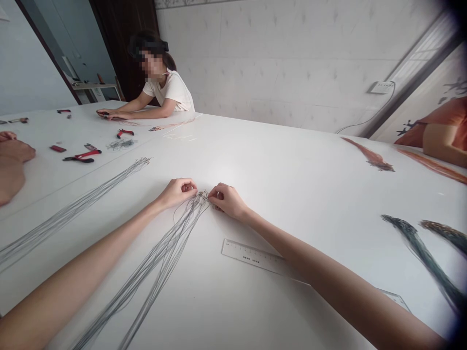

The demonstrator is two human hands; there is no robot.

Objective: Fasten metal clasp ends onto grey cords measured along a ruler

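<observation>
Your left hand (179, 192) and right hand (228, 200) flanked the far end of the grey cord bundle (162, 243), fingers curled; I could not tell whether either pinched a strand. The bundle slanted toward you, left of the clear ruler (251, 255) on the white table (292, 160).

Red-handled pliers (88, 153) lie left; beyond leans a person in white (177, 90); a wall (277, 63) bears a power strip (381, 87).
</observation>
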